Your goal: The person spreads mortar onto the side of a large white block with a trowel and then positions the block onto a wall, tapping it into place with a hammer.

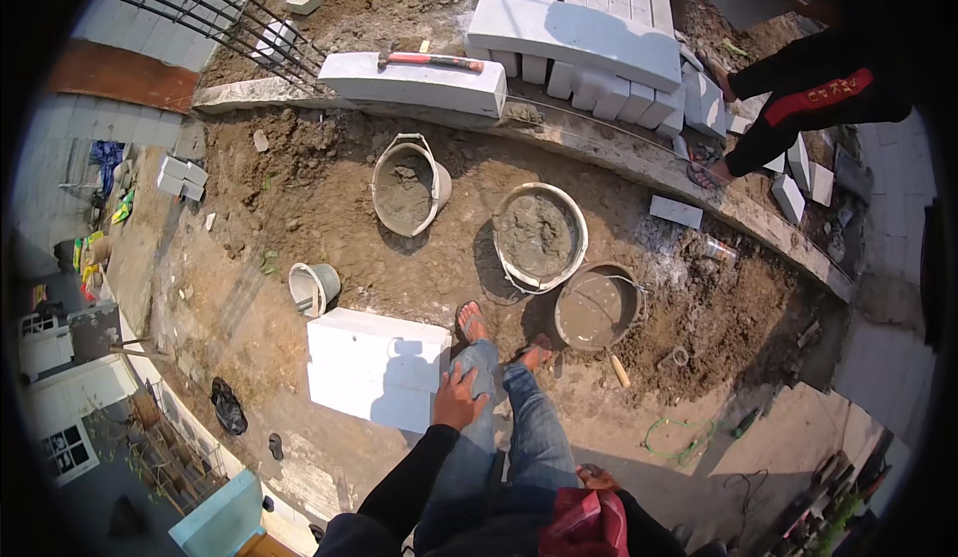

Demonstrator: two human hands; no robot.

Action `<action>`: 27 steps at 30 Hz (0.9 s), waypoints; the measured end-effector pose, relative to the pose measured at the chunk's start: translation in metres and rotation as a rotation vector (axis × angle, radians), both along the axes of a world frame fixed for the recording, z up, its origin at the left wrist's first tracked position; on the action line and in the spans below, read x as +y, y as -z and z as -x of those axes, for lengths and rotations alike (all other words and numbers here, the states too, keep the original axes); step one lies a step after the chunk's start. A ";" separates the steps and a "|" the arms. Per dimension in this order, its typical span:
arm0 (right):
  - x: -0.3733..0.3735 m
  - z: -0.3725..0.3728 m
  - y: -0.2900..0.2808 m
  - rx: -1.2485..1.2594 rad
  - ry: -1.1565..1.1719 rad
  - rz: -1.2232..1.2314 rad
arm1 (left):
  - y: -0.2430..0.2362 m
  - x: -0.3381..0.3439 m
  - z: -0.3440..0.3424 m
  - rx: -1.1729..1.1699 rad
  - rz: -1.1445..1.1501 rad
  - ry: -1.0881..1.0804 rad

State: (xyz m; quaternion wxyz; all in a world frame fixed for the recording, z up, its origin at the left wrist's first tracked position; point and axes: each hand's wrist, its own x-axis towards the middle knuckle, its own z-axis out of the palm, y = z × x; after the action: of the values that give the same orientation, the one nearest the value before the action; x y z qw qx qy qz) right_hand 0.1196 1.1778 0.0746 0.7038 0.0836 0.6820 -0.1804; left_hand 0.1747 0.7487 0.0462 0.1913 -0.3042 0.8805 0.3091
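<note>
My left hand (459, 398) rests on my left knee, its fingers spread over the jeans. My right hand (597, 477) is beside my right thigh, partly hidden behind a red cloth (587, 525); whether its fingers grip anything does not show. Left of my legs lies a large white block (371, 367). Ahead of my feet stand a bucket of grey mortar (404, 193), another mortar-filled bucket (540, 236) and a bucket of murky water (599, 307). A wooden handle (620, 371) lies near the water bucket.
A small bucket (314, 285) stands beyond the white block. Along the low wall (619, 148), a hammer (431, 61) lies on a white block, near stacked blocks (574, 38). Another person (798, 108) stands at far right, holding a block. Green cord (682, 447) lies right.
</note>
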 end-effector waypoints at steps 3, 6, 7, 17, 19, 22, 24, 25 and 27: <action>0.001 -0.003 -0.007 -0.187 0.203 -0.008 | -0.005 0.034 -0.030 -0.207 -0.183 0.051; -0.010 0.013 -0.009 -0.110 0.177 0.064 | -0.001 0.060 -0.089 -0.288 -0.261 0.103; -0.019 0.024 -0.007 -0.055 0.153 0.072 | 0.021 0.075 -0.132 -0.357 -0.306 0.129; -0.054 0.026 0.042 0.013 0.011 0.176 | 0.022 -0.003 -0.243 -0.486 -0.434 -0.132; 0.006 0.087 0.094 0.229 -0.051 0.211 | 0.031 0.022 -0.179 -0.357 -0.483 -0.123; -0.041 0.132 0.083 0.347 -0.272 0.151 | -0.016 0.010 -0.143 -0.372 -0.385 -0.299; -0.098 0.171 0.037 0.290 -0.260 0.126 | -0.051 -0.015 -0.110 -0.352 -0.367 -0.411; -0.141 0.187 -0.013 0.329 -0.189 0.230 | -0.069 -0.034 -0.104 -0.348 -0.338 -0.480; -0.146 0.245 -0.022 0.460 -0.232 0.120 | -0.074 -0.035 -0.045 -0.282 -0.398 -0.497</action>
State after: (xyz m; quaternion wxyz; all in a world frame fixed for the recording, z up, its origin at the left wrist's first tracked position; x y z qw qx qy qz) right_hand -0.1257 1.0321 0.0965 0.5501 -0.0803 0.8170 -0.1529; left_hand 0.2196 0.7134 0.1204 0.2852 -0.5058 0.6668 0.4671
